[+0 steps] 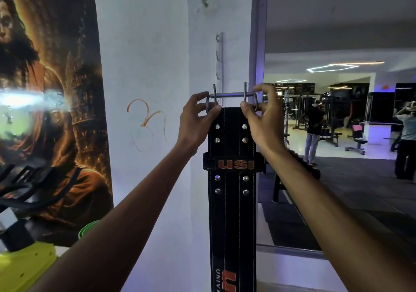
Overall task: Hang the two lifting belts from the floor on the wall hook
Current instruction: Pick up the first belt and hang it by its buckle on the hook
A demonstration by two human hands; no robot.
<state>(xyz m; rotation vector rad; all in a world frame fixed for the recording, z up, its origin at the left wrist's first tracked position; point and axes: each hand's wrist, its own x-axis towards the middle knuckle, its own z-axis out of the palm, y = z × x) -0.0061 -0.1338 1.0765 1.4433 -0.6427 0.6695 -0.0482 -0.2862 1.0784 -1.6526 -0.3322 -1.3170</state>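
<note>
A black lifting belt (231,201) with orange lettering and silver rivets hangs straight down in front of a white pillar. Its steel two-prong buckle (231,94) is at the top, prongs pointing up. My left hand (195,123) pinches the buckle's left end and my right hand (261,116) pinches its right end. A white strip of wall hooks (218,58) is fixed vertically to the pillar just above the buckle. The buckle sits below the lowest hook, not touching any that I can see. No second belt is in view.
A dark poster (49,89) covers the wall at left. A yellow-green rack with black gear (22,264) stands at the lower left. At right a large mirror or opening (337,111) shows a gym floor with machines, benches and people.
</note>
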